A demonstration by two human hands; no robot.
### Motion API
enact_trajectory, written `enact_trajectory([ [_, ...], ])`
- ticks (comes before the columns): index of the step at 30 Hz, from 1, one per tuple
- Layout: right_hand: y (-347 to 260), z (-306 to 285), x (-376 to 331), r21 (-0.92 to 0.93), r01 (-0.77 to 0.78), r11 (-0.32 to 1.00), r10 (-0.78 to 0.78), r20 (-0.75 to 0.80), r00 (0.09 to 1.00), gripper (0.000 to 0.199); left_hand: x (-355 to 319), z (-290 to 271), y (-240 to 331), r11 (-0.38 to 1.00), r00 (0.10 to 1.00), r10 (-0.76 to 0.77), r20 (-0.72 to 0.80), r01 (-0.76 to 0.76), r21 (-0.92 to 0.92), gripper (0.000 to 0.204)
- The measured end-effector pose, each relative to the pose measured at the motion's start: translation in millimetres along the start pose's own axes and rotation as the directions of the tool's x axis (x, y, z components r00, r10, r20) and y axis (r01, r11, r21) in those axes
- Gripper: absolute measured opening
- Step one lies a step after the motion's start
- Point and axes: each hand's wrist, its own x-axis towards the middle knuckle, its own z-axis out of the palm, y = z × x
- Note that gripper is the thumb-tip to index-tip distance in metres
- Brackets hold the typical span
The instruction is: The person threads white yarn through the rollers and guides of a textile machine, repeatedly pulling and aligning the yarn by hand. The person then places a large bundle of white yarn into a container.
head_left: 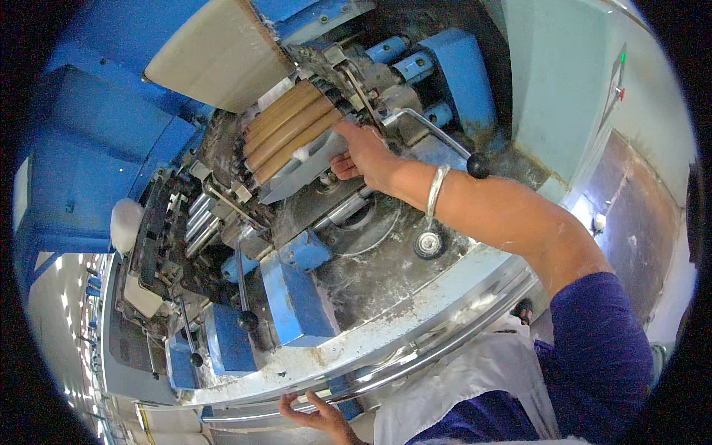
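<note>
My right hand reaches across the machine, its fingers closed on the right end of a flat grey plate. The plate lies slantwise along the near side of a set of brown ribbed rollers. A small white tuft of fibre shows between plate and rollers. Low in the view, my left hand is beside a shiny metal rail, fingers apart with nothing in them. Whether it touches the rail I cannot tell.
A raised beige cover stands behind the rollers. Black-knobbed levers and blue blocks stick out toward me. Another bent lever ends in a black knob by my right forearm. Steel rollers sit further left.
</note>
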Motion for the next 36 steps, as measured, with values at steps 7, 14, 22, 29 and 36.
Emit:
enact_trajectory([
  [7,0,2,-6,0.013,0.018,1.000,-0.018,0.003,1.000,0.041,-27,4,-46,0.923,0.935,-0.201,0.293,0.081,0.376,0.083],
  [14,-3,15,-10,0.114,0.020,0.993,-0.009,-0.098,0.995,0.032,-30,2,-50,0.955,0.969,-0.032,0.246,-0.044,0.295,0.057],
  [22,-3,2,-10,-0.033,0.006,0.999,-0.006,0.002,1.000,0.043,-33,5,-55,0.942,0.965,0.032,0.261,-0.116,0.314,0.071],
  [29,-1,-11,-7,-0.105,0.069,0.992,-0.061,0.078,0.995,0.041,-26,13,-55,0.982,0.963,-0.118,0.241,0.076,0.175,0.073],
  [36,-6,-19,1,-0.258,0.118,0.959,-0.086,0.133,0.987,0.040,-13,-3,-52,0.975,0.924,-0.072,0.377,-0.015,0.223,0.078],
])
